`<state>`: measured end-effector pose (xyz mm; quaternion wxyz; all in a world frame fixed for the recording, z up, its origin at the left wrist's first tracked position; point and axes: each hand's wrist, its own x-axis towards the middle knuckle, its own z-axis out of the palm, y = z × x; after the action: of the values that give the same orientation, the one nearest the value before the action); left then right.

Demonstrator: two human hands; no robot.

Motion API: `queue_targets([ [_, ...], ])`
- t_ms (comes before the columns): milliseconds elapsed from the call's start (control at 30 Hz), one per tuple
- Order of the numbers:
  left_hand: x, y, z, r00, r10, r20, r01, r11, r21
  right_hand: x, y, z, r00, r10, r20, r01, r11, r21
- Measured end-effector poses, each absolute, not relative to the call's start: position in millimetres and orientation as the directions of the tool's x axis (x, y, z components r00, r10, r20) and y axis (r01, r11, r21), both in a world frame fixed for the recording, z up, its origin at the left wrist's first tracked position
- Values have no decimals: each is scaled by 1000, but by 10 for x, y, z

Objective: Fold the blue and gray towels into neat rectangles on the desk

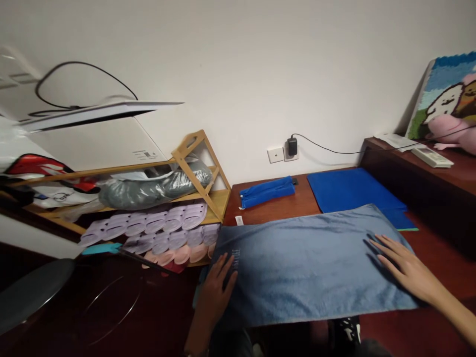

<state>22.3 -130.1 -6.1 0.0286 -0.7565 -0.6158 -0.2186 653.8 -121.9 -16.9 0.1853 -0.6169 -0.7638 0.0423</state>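
Head view: grey-blue cloth, plush, lightly rippled, pale lettering leftward.

I'm seeing, over my feed, a wooden rack standing left of the black adapter, a white remote and a pink plush toy lying to its right.

We see muted light on the wall, while the lower left sits in near-darkness. Our right grip throws shadows on the blue-grey cloth, plastic wrapping glints, and the left edge looks stretched and blurred.
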Motion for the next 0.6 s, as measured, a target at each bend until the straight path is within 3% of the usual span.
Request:
queue_targets([
  [167, 358, -1345, -48, 232, 936, 263, 946, -280, 162, 6745, -1230, -311, -153, 971, 184, 944, 199, -263],
  [400, 180, -1344, 10, 127, 926, 355, 960, -205, 190, 6854, -1137, -384, 2, 961, 278, 933, 99, -347],
  [600, -27, -1748, -39, 64, 947, 314, 962, -142, 232, 7004, -1319, -610, -131, 922, 365, 879, 278, -387],
])
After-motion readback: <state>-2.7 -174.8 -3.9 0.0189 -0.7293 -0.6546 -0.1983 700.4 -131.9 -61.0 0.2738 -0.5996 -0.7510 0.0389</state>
